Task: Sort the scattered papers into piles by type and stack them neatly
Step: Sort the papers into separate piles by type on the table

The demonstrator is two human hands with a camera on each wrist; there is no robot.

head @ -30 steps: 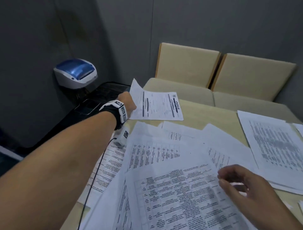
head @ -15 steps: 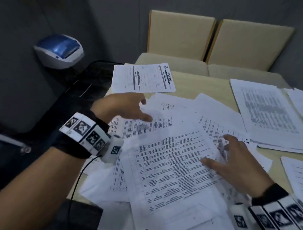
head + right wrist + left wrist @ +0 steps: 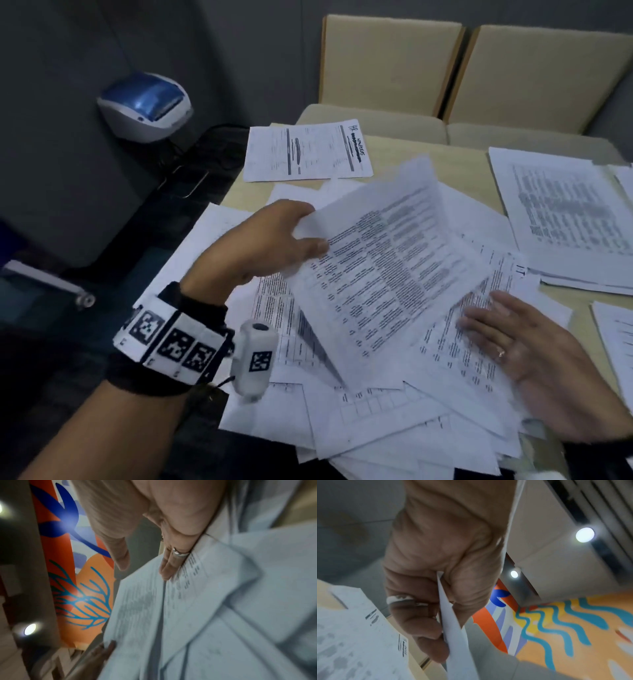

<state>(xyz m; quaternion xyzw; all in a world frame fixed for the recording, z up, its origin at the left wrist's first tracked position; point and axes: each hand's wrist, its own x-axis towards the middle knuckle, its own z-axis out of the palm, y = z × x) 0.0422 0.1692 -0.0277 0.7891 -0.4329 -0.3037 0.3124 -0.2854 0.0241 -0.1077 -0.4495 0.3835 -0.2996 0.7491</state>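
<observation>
A loose heap of printed papers (image 3: 359, 404) covers the near part of the table. My left hand (image 3: 274, 240) pinches the left edge of a table-printed sheet (image 3: 383, 267) and holds it tilted up off the heap; the left wrist view shows the sheet (image 3: 452, 628) clamped between thumb and fingers of that left hand (image 3: 436, 622). My right hand (image 3: 513, 346) lies flat, fingers straight, on the papers to the right, and in the right wrist view the right hand (image 3: 171, 561) presses a printed sheet (image 3: 197, 601). A single form (image 3: 305, 150) lies at the far left corner.
A stacked pile of printed sheets (image 3: 561, 219) lies at the right, with more sheets (image 3: 616, 342) at the right edge. Two beige chairs (image 3: 394, 68) stand behind the table (image 3: 455, 161). A blue and white device (image 3: 147, 106) sits to the left on a black surface.
My left hand came back from the far form to the heap and took hold of the table-printed sheet, lifting its left side. My right hand slid right and flattened on the papers.
</observation>
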